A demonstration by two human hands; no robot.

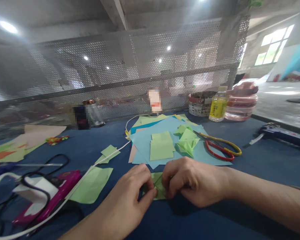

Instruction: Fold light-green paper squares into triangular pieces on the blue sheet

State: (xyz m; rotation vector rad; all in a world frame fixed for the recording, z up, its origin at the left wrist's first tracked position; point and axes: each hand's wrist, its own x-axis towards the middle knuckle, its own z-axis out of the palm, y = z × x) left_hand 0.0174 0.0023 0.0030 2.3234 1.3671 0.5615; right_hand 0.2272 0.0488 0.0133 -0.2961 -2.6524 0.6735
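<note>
Lying creased on the dark-blue tabletop (pixel 175 223), between left hand (pixel 137 190) and right hand (pixel 193 181): small light-green paper piece (pixel 160 191).

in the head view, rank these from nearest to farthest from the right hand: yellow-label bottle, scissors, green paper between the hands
Nearest to the right hand first:
1. Green paper: at its fingertips, between the two hands.
2. Scissors: just beyond the hand, to the right.
3. Yellow-label bottle: farther back on the right, past the scissors.
</note>
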